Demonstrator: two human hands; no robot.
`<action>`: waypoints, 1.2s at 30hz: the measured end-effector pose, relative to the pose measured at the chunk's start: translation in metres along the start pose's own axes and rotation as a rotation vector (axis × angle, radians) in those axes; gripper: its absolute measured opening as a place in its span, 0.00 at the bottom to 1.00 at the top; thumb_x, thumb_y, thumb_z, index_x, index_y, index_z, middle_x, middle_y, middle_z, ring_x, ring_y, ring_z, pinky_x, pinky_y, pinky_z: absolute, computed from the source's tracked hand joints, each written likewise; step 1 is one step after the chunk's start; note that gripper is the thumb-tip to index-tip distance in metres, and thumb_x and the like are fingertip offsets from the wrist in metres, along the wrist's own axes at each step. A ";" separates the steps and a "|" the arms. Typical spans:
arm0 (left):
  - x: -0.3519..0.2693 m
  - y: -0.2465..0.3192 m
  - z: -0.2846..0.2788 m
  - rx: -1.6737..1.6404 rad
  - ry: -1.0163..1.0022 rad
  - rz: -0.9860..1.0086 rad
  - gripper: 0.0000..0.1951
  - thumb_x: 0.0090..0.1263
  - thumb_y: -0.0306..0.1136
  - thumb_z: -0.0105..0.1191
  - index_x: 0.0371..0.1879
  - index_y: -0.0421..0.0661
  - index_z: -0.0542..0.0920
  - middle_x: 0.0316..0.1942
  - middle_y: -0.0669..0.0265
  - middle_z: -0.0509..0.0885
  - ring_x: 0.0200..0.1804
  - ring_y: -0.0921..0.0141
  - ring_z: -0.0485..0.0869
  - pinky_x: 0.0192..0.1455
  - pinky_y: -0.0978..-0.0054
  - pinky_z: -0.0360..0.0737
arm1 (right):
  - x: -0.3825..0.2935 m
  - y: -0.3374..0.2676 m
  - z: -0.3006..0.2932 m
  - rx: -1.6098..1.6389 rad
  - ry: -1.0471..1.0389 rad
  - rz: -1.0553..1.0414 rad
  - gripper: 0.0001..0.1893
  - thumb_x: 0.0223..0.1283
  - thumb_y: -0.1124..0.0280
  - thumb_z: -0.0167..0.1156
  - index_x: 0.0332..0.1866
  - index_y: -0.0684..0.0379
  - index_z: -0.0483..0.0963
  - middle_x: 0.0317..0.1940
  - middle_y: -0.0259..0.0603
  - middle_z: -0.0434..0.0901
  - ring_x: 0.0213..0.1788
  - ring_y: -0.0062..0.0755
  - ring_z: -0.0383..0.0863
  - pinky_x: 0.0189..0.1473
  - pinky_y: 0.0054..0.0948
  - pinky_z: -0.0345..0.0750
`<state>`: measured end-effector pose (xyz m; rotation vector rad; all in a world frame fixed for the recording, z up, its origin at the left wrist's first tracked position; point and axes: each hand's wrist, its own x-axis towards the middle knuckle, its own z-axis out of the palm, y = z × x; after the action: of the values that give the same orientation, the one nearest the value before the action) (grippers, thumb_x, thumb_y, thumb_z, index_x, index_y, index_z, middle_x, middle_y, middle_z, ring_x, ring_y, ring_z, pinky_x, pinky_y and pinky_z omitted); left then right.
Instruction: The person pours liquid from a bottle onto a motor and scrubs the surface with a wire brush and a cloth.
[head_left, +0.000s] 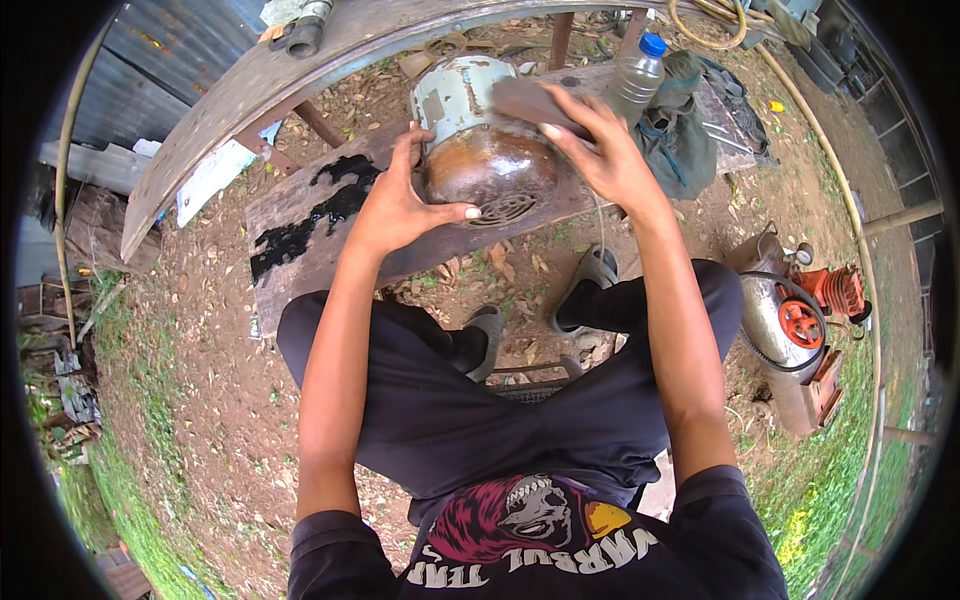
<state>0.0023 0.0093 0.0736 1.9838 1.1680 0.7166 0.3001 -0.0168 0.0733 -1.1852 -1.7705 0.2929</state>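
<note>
A rounded metal housing lies on a low wooden bench, its far part pale green with chipped paint, its near part bare brown and shiny with a slotted vent. My left hand rests against its left side, thumb near the vent, fingers spread and steadying it. In my right hand is a folded dark brown sheet, perhaps sandpaper, held between thumb and fingers against the housing's upper right side. The sheet is slightly blurred. The housing's underside is hidden.
A plastic bottle with a blue cap and a grey-green cloth are right of the housing. Black wet patches mark the bench's left. A curved wooden tabletop stands beyond. An air compressor sits on the ground at right.
</note>
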 end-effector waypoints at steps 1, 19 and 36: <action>-0.001 -0.010 0.001 0.030 0.039 0.046 0.60 0.44 0.48 0.86 0.74 0.41 0.61 0.69 0.43 0.76 0.73 0.52 0.75 0.77 0.57 0.70 | 0.015 -0.022 0.005 -0.113 -0.061 -0.065 0.25 0.70 0.57 0.67 0.70 0.45 0.78 0.44 0.44 0.82 0.53 0.42 0.81 0.62 0.44 0.68; 0.000 -0.026 0.003 -0.105 0.071 0.154 0.61 0.42 0.49 0.86 0.76 0.43 0.62 0.72 0.42 0.74 0.77 0.50 0.71 0.79 0.58 0.66 | 0.066 -0.075 0.030 -0.572 -0.274 -0.424 0.23 0.68 0.56 0.66 0.68 0.41 0.80 0.45 0.45 0.82 0.56 0.43 0.78 0.58 0.46 0.65; -0.007 -0.035 -0.016 0.136 0.004 0.067 0.67 0.48 0.50 0.83 0.83 0.39 0.50 0.81 0.42 0.58 0.83 0.54 0.58 0.83 0.59 0.58 | 0.004 -0.046 0.002 -0.259 -0.022 -0.074 0.28 0.67 0.63 0.68 0.72 0.44 0.75 0.47 0.46 0.79 0.52 0.47 0.79 0.57 0.43 0.67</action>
<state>-0.0306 0.0193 0.0542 2.1433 1.1849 0.6908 0.2711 -0.0363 0.1033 -1.2967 -1.9084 0.0321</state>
